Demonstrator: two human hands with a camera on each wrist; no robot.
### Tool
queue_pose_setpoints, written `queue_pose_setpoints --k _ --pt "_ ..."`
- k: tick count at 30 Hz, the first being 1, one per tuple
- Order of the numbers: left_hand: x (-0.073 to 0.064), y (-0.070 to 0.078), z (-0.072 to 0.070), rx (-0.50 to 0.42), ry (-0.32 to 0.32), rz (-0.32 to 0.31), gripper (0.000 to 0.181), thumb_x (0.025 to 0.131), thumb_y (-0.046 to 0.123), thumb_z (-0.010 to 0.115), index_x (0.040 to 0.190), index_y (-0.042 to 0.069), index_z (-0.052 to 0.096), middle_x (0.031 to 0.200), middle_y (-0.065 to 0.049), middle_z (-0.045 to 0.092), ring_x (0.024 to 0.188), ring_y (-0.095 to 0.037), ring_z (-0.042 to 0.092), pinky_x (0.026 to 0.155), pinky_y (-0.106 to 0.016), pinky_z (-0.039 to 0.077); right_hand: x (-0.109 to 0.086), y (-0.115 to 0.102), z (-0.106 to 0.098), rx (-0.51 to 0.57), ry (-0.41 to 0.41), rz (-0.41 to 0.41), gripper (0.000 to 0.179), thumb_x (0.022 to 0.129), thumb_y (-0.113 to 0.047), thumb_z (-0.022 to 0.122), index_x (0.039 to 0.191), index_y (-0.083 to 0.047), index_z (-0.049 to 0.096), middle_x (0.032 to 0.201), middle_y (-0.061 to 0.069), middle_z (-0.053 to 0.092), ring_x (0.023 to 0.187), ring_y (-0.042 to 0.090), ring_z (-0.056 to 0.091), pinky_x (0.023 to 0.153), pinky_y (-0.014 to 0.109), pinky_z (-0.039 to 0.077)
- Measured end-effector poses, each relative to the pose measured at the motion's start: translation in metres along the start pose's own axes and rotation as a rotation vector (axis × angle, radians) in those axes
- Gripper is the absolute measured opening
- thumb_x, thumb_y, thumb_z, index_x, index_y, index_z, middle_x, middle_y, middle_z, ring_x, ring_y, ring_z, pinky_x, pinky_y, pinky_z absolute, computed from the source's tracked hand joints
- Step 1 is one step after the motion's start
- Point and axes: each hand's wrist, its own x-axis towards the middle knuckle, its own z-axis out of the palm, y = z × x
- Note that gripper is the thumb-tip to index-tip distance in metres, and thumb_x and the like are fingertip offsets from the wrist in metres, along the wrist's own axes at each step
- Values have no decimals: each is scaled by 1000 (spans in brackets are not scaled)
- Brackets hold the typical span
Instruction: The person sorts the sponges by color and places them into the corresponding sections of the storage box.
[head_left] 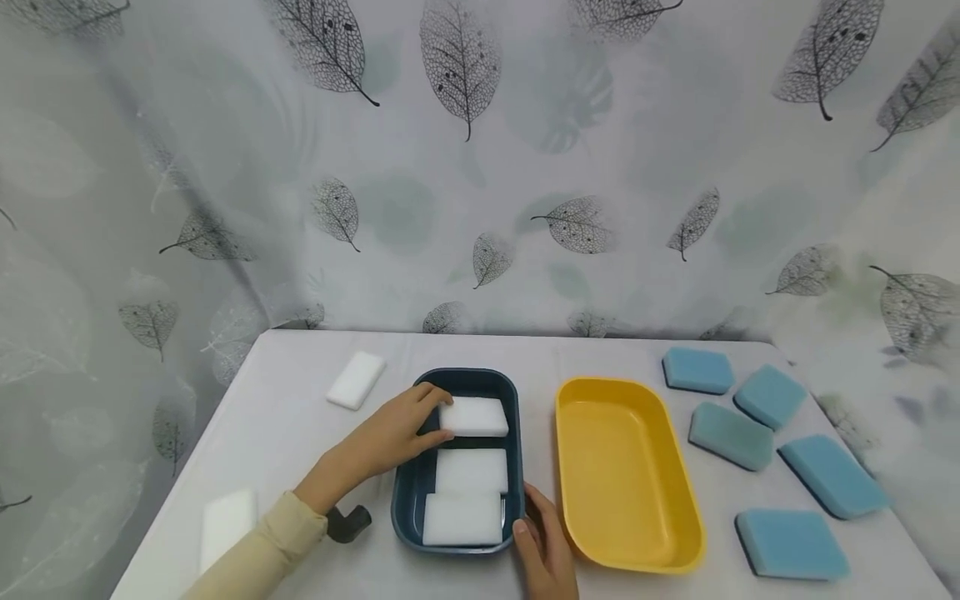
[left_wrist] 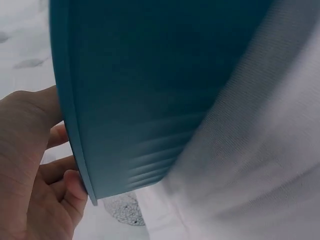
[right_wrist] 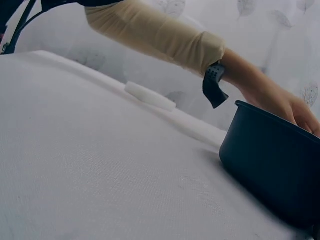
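Observation:
My left hand [head_left: 405,425] reaches over the left rim of a dark blue tub [head_left: 407,521]. Its thumb and fingers pinch the left end of a white sponge [head_left: 474,417] at the tub's far end. Nearer in the tub are two more white sponges, the middle one [head_left: 471,471] and the front one [head_left: 462,518], their edges meeting. Against the tub's right outer wall near the front lies my right hand [head_left: 547,546], thumb tip at the rim. In the left wrist view the tub's side [left_wrist: 135,110] hides part of the left fingers.
A yellow tub [head_left: 630,475] stands right of the blue one. Several blue sponges [head_left: 791,543] lie at the right. At the left are a white sponge [head_left: 356,380] toward the back and another [head_left: 227,525] partly behind the sleeve. A dark strap [head_left: 348,523] hangs by the left wrist.

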Motion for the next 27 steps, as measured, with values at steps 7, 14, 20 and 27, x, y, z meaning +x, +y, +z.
queue_pose_setpoints --k 7,14,20,27 --pt "6 -1 2 117 -72 65 46 99 39 72 132 9 61 125 -5 63 106 -15 63 93 -36 59 0 0 2 -5 -20 15 45 106 -13 55 148 3 49 147 22 56 120 -12 52 104 5 45" --pt "9 -1 10 272 -72 136 45 96 41 75 127 13 60 117 -2 65 98 -15 59 86 -34 57 0 -1 0 0 -26 -13 45 106 -14 56 147 4 49 146 24 56 120 -12 52 104 6 46" --pt "11 -2 12 265 -75 119 45 94 35 79 124 10 58 115 -5 60 100 -17 51 88 -34 55 -2 -1 -1 2 -39 43 46 106 -16 57 148 2 48 148 22 55 119 -14 52 105 6 45" --pt "15 -4 14 320 -47 159 48 88 30 86 121 8 59 111 -7 61 96 -19 52 87 -35 54 1 -1 -1 1 -42 20 46 106 -16 57 148 2 49 147 22 55 122 -11 53 105 7 46"
